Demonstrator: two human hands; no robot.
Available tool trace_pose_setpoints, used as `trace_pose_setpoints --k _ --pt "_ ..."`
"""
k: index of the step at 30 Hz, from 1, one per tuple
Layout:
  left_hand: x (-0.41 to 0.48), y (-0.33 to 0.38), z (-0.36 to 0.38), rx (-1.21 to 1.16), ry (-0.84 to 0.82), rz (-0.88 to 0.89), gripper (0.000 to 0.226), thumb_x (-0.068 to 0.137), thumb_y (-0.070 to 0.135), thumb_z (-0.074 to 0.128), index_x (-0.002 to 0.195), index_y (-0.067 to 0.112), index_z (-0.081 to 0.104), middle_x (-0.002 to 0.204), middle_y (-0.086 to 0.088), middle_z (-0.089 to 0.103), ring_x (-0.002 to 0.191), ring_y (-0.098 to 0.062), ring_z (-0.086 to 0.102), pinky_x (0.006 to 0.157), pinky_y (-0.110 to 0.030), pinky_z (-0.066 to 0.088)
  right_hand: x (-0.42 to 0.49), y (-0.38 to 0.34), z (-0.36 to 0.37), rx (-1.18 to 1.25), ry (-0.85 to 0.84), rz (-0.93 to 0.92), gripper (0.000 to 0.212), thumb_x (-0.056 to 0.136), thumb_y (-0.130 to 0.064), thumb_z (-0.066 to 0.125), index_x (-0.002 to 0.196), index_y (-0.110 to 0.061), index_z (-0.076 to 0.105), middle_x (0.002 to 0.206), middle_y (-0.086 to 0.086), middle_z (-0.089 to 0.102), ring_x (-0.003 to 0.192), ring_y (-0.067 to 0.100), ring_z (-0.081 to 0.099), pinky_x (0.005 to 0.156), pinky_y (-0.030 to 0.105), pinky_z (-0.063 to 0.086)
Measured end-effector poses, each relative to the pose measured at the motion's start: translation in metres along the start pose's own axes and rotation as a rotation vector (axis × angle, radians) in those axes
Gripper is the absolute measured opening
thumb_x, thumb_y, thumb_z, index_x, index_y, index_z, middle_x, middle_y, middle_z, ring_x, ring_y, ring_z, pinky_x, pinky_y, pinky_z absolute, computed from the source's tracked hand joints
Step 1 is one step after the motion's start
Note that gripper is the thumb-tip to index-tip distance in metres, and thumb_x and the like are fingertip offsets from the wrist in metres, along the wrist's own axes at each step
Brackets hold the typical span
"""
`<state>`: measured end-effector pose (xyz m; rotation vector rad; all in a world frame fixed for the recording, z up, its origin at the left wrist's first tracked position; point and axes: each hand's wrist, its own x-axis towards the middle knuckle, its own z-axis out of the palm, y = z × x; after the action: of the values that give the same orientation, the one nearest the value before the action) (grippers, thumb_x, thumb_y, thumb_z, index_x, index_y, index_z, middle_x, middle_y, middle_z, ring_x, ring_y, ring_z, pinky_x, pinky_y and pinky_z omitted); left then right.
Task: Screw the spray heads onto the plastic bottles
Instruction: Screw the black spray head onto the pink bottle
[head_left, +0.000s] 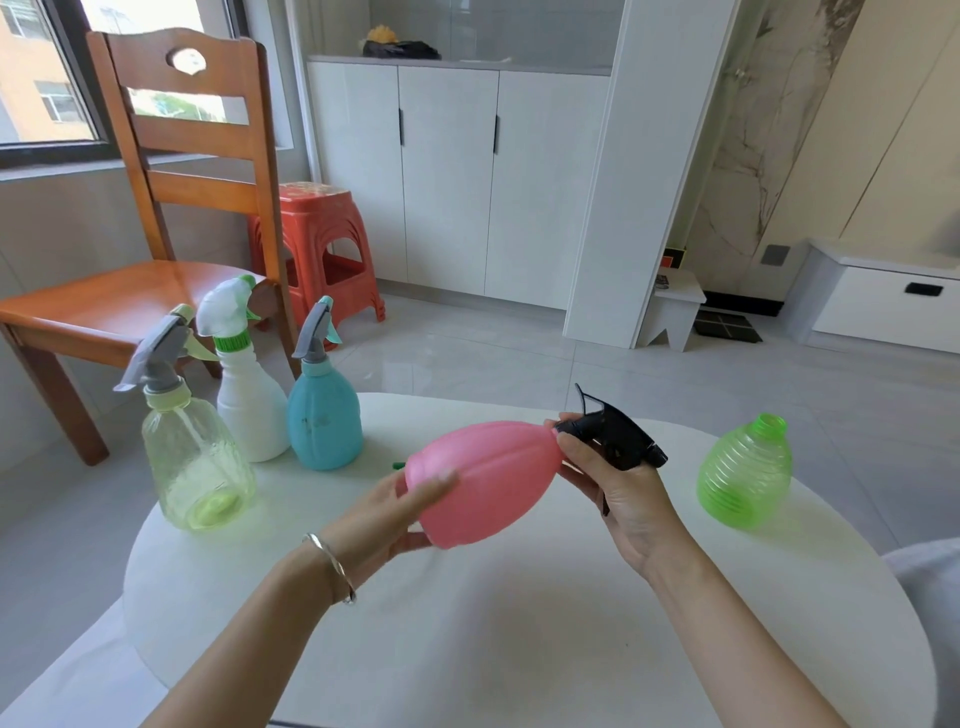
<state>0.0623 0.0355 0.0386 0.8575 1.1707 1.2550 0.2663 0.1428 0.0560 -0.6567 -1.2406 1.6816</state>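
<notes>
Pale-green bottle (193, 441), white bottle (250, 400) and blue bottle (325, 421) stand in a row at the left rear of the white table (519, 639), each with a spray head on. Above the table's middle the left hand (402, 512) grips the base of the pink bottle (485, 480), which is held on its side with its neck to the right. There the right hand (621, 493) curls its fingers round the black spray head (615, 434) at that neck, and well apart to the right the green ribbed bottle (745, 473) sits on the table with its neck open.
</notes>
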Motion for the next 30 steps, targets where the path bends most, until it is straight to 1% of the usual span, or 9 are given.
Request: trace_pose_setpoints --k 4,6,9,16,20,23,25,27,30 --pt "-0.001 -0.003 0.002 0.071 -0.052 0.043 0.084 0.047 0.052 0.087 0.120 0.025 0.054 0.112 -0.001 0.072 0.105 -0.018 0.067 0.080 -0.025 0.056 -0.001 0.002 0.001 0.030 0.047 0.026 0.031 0.054 -0.024 0.081 0.084 -0.018 0.075 0.103 0.010 0.073 0.096 0.019 0.068 0.075 0.024 0.055" --pt "-0.003 -0.002 0.005 0.093 -0.041 -0.091 0.073 0.060 0.066 0.070 0.118 0.027 0.052 0.105 -0.008 0.073 0.097 -0.023 0.070 0.073 -0.034 0.059 -0.002 0.002 0.001 0.009 0.036 0.017 0.029 0.056 -0.023 0.081 0.083 -0.018 0.075 0.100 0.010 0.074 0.097 0.019 0.069 0.076 0.023 0.055" --pt "-0.001 -0.003 0.003 0.136 -0.005 -0.172 0.075 0.068 0.080 0.047 0.116 0.022 0.051 0.087 -0.015 0.073 0.079 -0.024 0.072 0.059 -0.032 0.058 -0.002 0.003 0.001 0.014 0.013 0.012 0.031 0.057 -0.019 0.081 0.087 -0.017 0.075 0.096 0.010 0.075 0.097 0.019 0.069 0.077 0.023 0.055" --pt "-0.002 -0.001 -0.001 -0.157 -0.095 -0.277 0.074 0.066 0.073 0.052 0.113 0.015 0.058 0.074 -0.016 0.065 0.054 -0.027 0.063 0.044 -0.028 0.055 -0.001 -0.006 -0.001 0.056 -0.228 0.037 0.029 0.068 -0.014 0.073 0.096 -0.021 0.073 0.107 0.004 0.073 0.109 0.016 0.065 0.092 0.026 0.051" --pt "0.000 -0.002 0.003 0.066 -0.027 -0.008 0.079 0.052 0.058 0.082 0.120 0.032 0.049 0.109 -0.005 0.069 0.088 -0.017 0.072 0.067 -0.025 0.058 0.001 -0.002 0.001 0.092 -0.026 0.039 0.026 0.064 -0.016 0.073 0.091 -0.018 0.073 0.100 0.004 0.075 0.100 0.017 0.067 0.084 0.025 0.055" --pt "0.001 -0.005 0.004 0.201 -0.018 0.158 0.090 0.051 0.042 0.087 0.128 0.037 0.042 0.125 0.001 0.061 0.108 -0.010 0.063 0.081 -0.024 0.054 0.001 0.002 0.001 0.096 0.027 0.075 0.031 0.064 -0.017 0.073 0.095 -0.014 0.070 0.100 0.006 0.073 0.099 0.019 0.067 0.085 0.027 0.056" --pt "0.000 -0.003 0.007 0.092 -0.069 0.055 0.075 0.056 0.060 0.078 0.121 0.039 0.046 0.119 -0.001 0.066 0.104 -0.014 0.067 0.076 -0.026 0.056 0.000 0.004 0.003 0.093 0.040 0.076 0.031 0.063 -0.018 0.074 0.093 -0.014 0.070 0.102 0.006 0.072 0.099 0.019 0.067 0.082 0.026 0.056" --pt "-0.002 0.000 0.010 0.027 -0.090 -0.109 0.070 0.061 0.078 0.052 0.119 0.038 0.046 0.116 -0.014 0.065 0.096 -0.026 0.071 0.067 -0.034 0.059 0.000 0.005 0.004 0.082 0.049 0.072 0.031 0.062 -0.018 0.075 0.092 -0.015 0.070 0.104 0.007 0.072 0.099 0.018 0.066 0.080 0.024 0.056" --pt "-0.001 -0.001 0.009 0.068 -0.029 -0.029 0.093 0.060 0.065 0.060 0.141 0.036 0.025 0.133 -0.016 0.050 0.099 -0.029 0.069 0.069 -0.035 0.060 0.001 0.005 0.001 0.090 0.053 0.080 0.030 0.063 -0.018 0.074 0.093 -0.016 0.070 0.104 0.006 0.072 0.099 0.017 0.067 0.080 0.024 0.056"
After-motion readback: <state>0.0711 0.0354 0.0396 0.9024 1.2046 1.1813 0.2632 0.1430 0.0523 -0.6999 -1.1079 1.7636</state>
